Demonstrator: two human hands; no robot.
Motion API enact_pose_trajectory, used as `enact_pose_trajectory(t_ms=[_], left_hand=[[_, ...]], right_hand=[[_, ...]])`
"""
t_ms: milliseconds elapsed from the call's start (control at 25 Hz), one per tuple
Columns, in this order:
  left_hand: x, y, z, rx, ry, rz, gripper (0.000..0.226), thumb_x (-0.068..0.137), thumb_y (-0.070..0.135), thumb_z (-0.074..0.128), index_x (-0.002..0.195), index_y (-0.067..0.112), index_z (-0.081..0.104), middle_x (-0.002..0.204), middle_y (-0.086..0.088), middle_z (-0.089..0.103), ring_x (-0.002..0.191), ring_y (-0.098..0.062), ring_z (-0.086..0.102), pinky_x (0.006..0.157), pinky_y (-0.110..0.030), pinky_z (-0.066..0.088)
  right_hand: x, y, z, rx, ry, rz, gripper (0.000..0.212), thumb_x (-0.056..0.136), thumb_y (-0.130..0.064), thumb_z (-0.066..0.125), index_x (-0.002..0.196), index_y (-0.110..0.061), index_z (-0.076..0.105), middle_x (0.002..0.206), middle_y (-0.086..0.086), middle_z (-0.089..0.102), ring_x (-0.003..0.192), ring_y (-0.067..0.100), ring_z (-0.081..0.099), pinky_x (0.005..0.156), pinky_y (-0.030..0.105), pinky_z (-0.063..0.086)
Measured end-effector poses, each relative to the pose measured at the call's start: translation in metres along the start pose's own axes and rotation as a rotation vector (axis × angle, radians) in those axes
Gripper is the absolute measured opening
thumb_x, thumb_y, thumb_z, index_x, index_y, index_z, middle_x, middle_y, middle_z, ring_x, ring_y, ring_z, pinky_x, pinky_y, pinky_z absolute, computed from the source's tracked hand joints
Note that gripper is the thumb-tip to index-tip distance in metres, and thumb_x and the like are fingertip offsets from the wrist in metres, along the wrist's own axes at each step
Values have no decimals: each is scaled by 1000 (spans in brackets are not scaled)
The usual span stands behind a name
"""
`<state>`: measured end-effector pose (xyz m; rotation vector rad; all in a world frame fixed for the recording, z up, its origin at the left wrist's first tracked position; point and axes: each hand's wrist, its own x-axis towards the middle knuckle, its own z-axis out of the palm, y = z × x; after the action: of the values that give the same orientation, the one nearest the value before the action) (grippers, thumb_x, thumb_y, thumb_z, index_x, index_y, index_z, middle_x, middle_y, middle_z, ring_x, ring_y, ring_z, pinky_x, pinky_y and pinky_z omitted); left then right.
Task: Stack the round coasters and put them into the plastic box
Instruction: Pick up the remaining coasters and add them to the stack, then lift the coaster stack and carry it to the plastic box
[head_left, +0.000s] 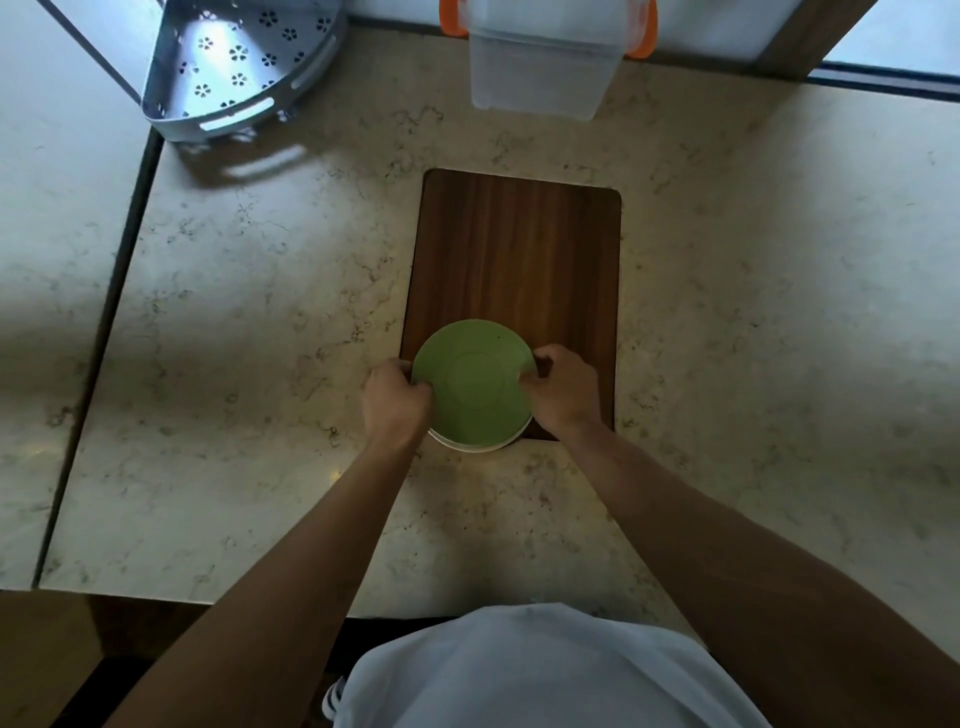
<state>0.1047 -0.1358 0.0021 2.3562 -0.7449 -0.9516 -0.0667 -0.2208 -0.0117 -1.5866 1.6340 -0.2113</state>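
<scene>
Head view shows both hands grasping the coaster stack (474, 387) at the near edge of the wooden board (519, 249): left hand (396, 401) on its left rim, right hand (562, 391) on its right. Stacking seems finished. Next, I think, the stack must be lifted level and carried forward to the plastic box (540, 67) at the far side of the desk (260, 312).

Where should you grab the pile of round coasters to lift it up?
By the rim, from two opposite sides. The stack of coasters is flat, wide and round, with a pale one under the green one, so pinching both edges likely keeps the layers together. The left hand and right hand already hold it that way at the near end of the wooden board.
</scene>
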Motion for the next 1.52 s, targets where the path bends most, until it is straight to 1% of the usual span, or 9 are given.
enact_pose_trajectory(t_ms=[160, 480, 800, 1000, 1120, 1200, 1320, 1400, 1520], left_hand=[[4, -2, -7, -36, -34, -22, 25, 74, 5, 56, 90, 9, 75, 70, 3, 70, 69, -22, 70, 66, -45, 62], [3, -5, -1, 137, -13, 54, 23, 76, 11, 54, 90, 6, 71, 92, -13, 71, 79, -29, 65, 71, -47, 59], [6, -1, -7, -116, -70, -80, 27, 64, 5, 49, 78, -5, 70, 75, -29, 69, 64, -40, 67, 57, -41, 56], [10, -2, -6, -313, -102, -196, 30, 66, -1, 43, 81, -13, 66, 72, -23, 65, 69, -34, 65, 64, -43, 56], [3, -2, -6, -320, -100, -210, 29, 70, -3, 49, 79, 4, 76, 80, -16, 76, 76, -29, 74, 69, -46, 64], [-3, -3, -5, -281, -88, -170, 27, 72, 0, 55, 73, 18, 75, 75, -6, 76, 73, -24, 75, 65, -44, 64], [-5, -5, -3, -201, -83, -100, 24, 72, 4, 60, 73, 23, 74, 74, -2, 75, 72, -21, 73, 68, -44, 64], [-6, -5, -2, -103, -59, -44, 15, 76, 7, 62, 78, 18, 72, 74, 0, 72, 73, -21, 71, 70, -44, 63], [-6, -6, 1, 60, 14, 43, 10, 77, 7, 61, 83, 7, 68, 76, -2, 64, 78, -25, 63, 73, -43, 58]], right_hand=[[2, -1, -2, 40, -14, 40, 31, 89, -18, 66, 119, -12, 65, 107, 1, 69, 78, 5, 60, 58, 4, 37], [-9, -3, 1, -127, 18, -8, 35, 90, -18, 63, 125, -11, 61, 114, 10, 61, 101, 24, 62, 92, 37, 52], [-2, -5, -6, 78, -56, 140, 29, 89, -18, 61, 117, -16, 65, 92, -7, 62, 70, -4, 55, 53, 12, 38], [-1, -1, -6, 200, -65, 201, 28, 87, -18, 63, 114, -18, 67, 105, 2, 69, 83, 14, 68, 65, 25, 55], [-2, 7, -9, 185, -64, 191, 26, 86, -19, 66, 112, -20, 69, 106, -2, 70, 85, 10, 66, 72, 24, 57], [-2, 12, -10, 110, -58, 153, 27, 87, -20, 67, 113, -20, 69, 102, -8, 68, 78, 0, 60, 61, 7, 42], [-5, 17, -8, 18, -28, 115, 29, 88, -20, 69, 116, -17, 68, 101, -5, 69, 73, -1, 56, 54, 1, 31], [-10, 17, -7, 1, 8, 93, 31, 87, -20, 69, 117, -14, 66, 101, -1, 70, 69, -4, 55, 50, 4, 37], [-16, 17, -3, -43, 60, 50, 39, 87, -20, 70, 123, -9, 62, 107, 7, 68, 86, 14, 64, 69, 16, 46]])
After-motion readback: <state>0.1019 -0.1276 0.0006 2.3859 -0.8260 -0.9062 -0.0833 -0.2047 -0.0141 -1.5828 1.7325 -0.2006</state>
